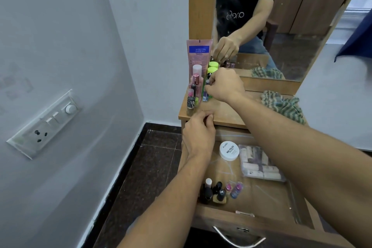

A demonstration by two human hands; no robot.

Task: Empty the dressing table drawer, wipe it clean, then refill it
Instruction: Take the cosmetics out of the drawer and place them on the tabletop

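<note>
The wooden drawer [267,203] stands pulled out below the dressing table top [227,112]. Inside it lie a white nail polish remover jar [229,150], a clear plastic case of small tubes [259,164] and several nail polish bottles [219,191] at the front left. My right hand [223,84] pinches a small bluish bottle [205,94] standing among upright bottles at the back left of the top. My left hand [198,135] has curled fingers at the table's front edge; I cannot tell whether it holds anything.
A pink tube [198,54], a green-capped bottle [211,70] and several small bottles [192,98] crowd the table's left rear. A checked cloth [283,104] lies on the right. The mirror [281,16] rises behind. A wall with a switch panel [46,125] is at left.
</note>
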